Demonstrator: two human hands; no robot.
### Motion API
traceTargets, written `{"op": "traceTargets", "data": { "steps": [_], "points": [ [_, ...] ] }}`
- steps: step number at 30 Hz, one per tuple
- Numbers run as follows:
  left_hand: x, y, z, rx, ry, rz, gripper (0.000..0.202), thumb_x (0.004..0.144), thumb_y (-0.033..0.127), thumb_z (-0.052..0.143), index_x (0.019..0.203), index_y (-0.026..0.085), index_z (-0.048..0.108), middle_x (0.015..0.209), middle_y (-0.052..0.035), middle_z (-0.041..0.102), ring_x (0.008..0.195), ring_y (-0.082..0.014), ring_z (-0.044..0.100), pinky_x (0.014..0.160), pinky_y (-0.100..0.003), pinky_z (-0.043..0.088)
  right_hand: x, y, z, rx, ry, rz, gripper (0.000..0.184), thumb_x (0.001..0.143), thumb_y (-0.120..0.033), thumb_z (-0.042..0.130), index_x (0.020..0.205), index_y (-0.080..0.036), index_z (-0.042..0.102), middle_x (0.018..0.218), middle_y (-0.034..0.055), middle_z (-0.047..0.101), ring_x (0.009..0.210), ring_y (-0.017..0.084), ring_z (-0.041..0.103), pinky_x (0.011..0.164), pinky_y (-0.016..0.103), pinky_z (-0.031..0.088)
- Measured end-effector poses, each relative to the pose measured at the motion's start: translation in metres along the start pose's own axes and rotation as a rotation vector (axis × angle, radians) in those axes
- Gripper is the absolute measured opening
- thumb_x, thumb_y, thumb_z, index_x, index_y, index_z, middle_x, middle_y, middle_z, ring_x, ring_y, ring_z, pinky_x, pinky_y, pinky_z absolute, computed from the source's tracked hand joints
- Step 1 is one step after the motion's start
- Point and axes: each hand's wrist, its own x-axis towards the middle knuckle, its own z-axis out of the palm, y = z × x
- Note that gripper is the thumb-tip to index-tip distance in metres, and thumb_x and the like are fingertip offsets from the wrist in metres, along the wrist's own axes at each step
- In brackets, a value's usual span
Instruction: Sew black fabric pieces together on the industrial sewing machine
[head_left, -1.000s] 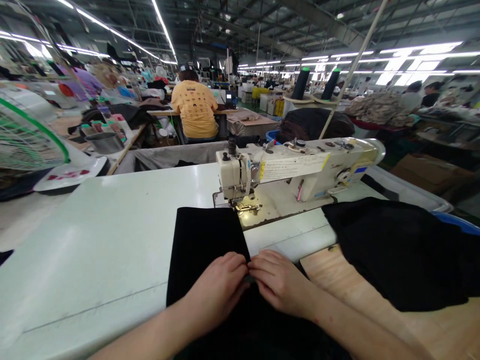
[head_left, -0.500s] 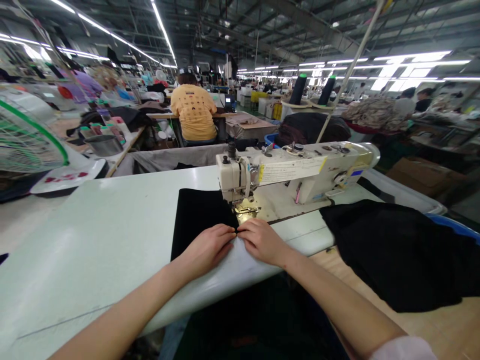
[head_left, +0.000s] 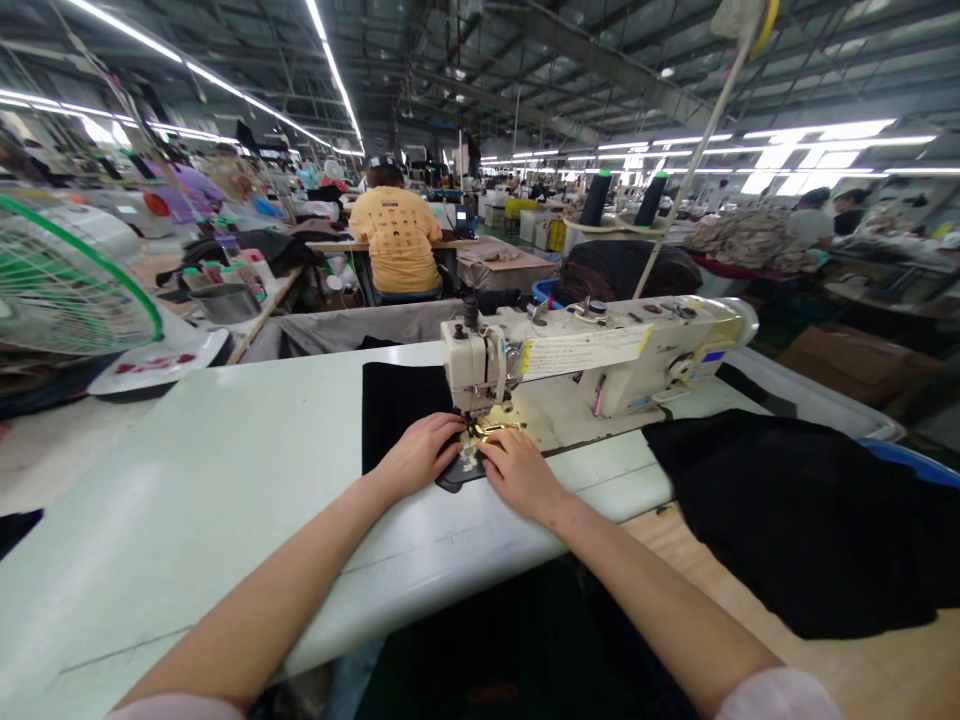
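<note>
A piece of black fabric (head_left: pixel 397 400) lies on the pale sewing table, its right edge running under the head of the industrial sewing machine (head_left: pixel 480 350). My left hand (head_left: pixel 420 455) is closed at the fabric's near corner, fingertips just left of the needle. Close by on the other side, my right hand (head_left: pixel 521 470) has its fingers and thumb drawn together beside the brass guide (head_left: pixel 499 428). Whatever is between the right fingertips is too small to make out. A dark, worn metal plate (head_left: pixel 454 478) shows between the hands.
Black cloth (head_left: pixel 802 510) hangs over the table's right side. A green-rimmed fan (head_left: pixel 75 280) and a metal pot (head_left: pixel 225 302) stand at left. Two thread cones (head_left: pixel 596 200) rise behind the machine. A person in a yellow shirt (head_left: pixel 396 235) sits ahead, facing away.
Both hands have moved slightly forward to the needle, and the black fabric has gone further under the machine head. The dark plate, covered before, is now exposed. The view has shifted slightly.
</note>
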Motion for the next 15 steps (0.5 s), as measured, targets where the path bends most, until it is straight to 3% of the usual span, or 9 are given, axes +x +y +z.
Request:
{"op": "traceTargets", "data": {
  "steps": [3,6,12,15],
  "points": [
    [-0.003,-0.001,0.007,0.042,0.024,-0.108,0.047,0.097,0.039,0.047,0.136,0.013,0.053,0.147,-0.0174,0.05,0.139,-0.0308,0.043,0.116,-0.051,0.033,-0.014,-0.005,-0.002,0.012,0.008,-0.011,0.029,0.091,-0.013,0.054,0.118,-0.017,0.065,0.117,0.0113,0.064,0.111,0.026,0.056,0.099,0.043,0.048],
    [-0.012,0.005,0.009,0.069,0.013,-0.186,0.057,0.096,0.044,0.048,0.14,0.008,0.049,0.151,-0.0217,0.045,0.143,-0.0348,0.038,0.116,-0.053,0.032,-0.02,-0.008,-0.004,0.015,0.016,-0.034,0.03,0.092,-0.013,0.051,0.118,-0.015,0.064,0.116,0.012,0.066,0.109,0.026,0.059,0.099,0.045,0.05],
    [-0.044,0.03,-0.008,0.091,-0.055,-0.183,0.045,0.099,0.041,0.04,0.128,0.015,0.062,0.141,-0.0156,0.058,0.13,-0.0294,0.054,0.108,-0.045,0.043,-0.016,-0.019,-0.001,0.033,-0.019,-0.132,0.041,0.097,-0.023,0.05,0.136,-0.013,0.054,0.14,0.014,0.057,0.13,0.029,0.05,0.109,0.05,0.042],
    [-0.039,0.026,-0.016,0.103,-0.068,-0.208,0.041,0.101,0.032,0.033,0.125,0.018,0.064,0.136,-0.0122,0.062,0.126,-0.0248,0.058,0.107,-0.04,0.043,-0.015,-0.026,0.004,0.047,-0.076,-0.156,0.038,0.098,-0.026,0.05,0.134,-0.015,0.057,0.14,0.0121,0.059,0.13,0.028,0.051,0.11,0.05,0.041]
  ]
}}
